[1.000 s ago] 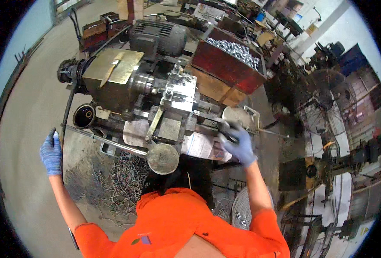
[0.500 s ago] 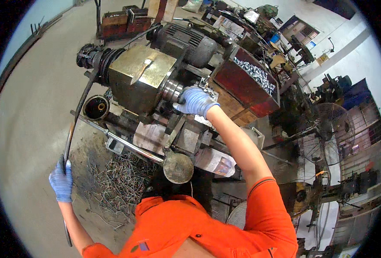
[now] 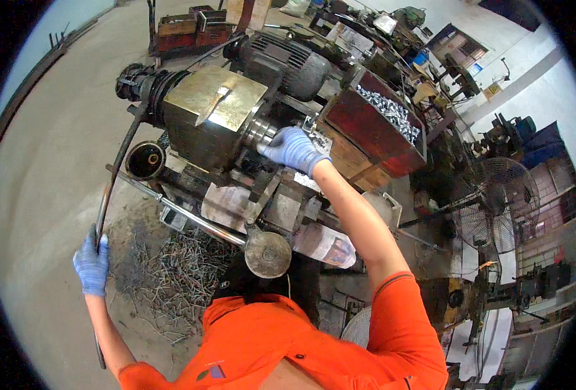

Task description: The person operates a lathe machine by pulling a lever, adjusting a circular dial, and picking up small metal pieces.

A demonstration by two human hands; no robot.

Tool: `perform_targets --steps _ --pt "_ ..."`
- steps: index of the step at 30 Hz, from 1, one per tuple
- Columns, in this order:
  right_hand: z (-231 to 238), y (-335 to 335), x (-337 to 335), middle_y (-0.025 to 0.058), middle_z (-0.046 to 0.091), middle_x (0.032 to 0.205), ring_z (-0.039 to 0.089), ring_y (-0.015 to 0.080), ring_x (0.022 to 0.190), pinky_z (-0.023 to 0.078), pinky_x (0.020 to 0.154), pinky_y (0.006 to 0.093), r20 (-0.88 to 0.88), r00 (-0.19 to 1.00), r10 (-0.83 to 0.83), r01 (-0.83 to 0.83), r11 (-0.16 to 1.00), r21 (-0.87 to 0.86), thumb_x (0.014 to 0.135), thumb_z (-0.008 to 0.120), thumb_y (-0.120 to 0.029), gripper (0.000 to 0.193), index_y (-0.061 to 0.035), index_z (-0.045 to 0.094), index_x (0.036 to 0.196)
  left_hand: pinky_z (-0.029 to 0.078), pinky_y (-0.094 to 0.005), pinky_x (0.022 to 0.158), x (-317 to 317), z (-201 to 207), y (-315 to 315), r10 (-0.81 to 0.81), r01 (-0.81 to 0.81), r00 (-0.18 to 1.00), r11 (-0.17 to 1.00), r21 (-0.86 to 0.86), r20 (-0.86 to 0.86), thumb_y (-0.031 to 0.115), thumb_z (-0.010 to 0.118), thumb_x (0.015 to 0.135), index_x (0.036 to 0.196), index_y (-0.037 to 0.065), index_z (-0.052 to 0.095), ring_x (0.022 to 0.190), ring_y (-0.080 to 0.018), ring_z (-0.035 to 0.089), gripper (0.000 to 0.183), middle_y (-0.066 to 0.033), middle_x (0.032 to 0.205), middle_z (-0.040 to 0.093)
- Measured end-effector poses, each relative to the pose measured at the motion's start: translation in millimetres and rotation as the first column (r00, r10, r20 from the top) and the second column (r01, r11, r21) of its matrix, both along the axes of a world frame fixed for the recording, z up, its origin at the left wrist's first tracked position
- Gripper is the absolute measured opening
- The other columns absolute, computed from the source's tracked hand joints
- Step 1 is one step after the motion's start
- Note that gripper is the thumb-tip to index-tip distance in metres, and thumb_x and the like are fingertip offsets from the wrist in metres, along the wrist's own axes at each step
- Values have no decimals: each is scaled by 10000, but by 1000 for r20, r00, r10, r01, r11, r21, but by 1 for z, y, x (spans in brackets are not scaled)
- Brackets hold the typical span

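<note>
My left hand point(image 3: 91, 266), in a blue striped glove, is closed round a long dark lever point(image 3: 130, 138) that slants up to the pulley end of the machine. At the shiny round spindle end point(image 3: 258, 133) is my gloved right hand point(image 3: 294, 151), its fingers curled in against the metal. Whatever the fingertips pinch there is hidden behind the glove. The spindle comes out of a boxy headstock point(image 3: 200, 133) with a brassy top, where a brush point(image 3: 214, 104) lies. Below runs a polished steel bar point(image 3: 200, 223), near a round metal disc point(image 3: 268, 254).
A heap of metal shavings point(image 3: 187, 276) covers the floor left of my legs. Behind my right hand stands a red bin point(image 3: 366, 127) full of small shiny metal parts point(image 3: 391, 110). A dark motor point(image 3: 288, 62) sits beyond the headstock. A caged fan point(image 3: 496, 201) stands at the right.
My right hand has shifted slightly, and its thumb, earlier held out to the left, is now drawn in against the spindle end. The left hand keeps its grip on the lever, nearly unmoved.
</note>
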State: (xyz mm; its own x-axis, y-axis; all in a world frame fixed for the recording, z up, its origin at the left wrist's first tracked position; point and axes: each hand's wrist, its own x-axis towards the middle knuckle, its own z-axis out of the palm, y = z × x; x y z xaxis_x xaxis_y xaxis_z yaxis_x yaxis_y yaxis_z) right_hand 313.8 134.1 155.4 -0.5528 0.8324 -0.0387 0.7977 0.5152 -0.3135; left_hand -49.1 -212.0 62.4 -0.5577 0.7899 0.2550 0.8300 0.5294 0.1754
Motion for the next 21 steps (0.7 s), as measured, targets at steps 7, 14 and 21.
perform_targets --steps 7,14,21 --pt "7 24 -11 173 644 662 607 267 606 469 667 369 -184 946 -268 220 945 -243 712 637 -550 588 37 669 700 465 -436 630 -5 4 -21 13 -9 999 995 -101 37 375 560 838 1160 131 566 680 -339 604 404 -170 763 624" --pt "1 25 -15 163 671 813 630 259 744 473 735 342 -289 920 -266 198 949 -245 723 644 -520 559 21 675 857 473 -429 643 1 -2 -56 133 -123 988 985 -118 80 348 590 809 1086 113 588 721 -336 612 363 -165 796 633" --pt "12 11 -18 166 653 701 629 226 685 465 701 319 -314 918 -243 178 959 -220 777 566 -541 591 42 664 782 438 -463 597 -88 -45 -43 -32 -50 958 961 -274 -286 210 550 813 1097 79 573 661 -347 574 314 -158 740 605"
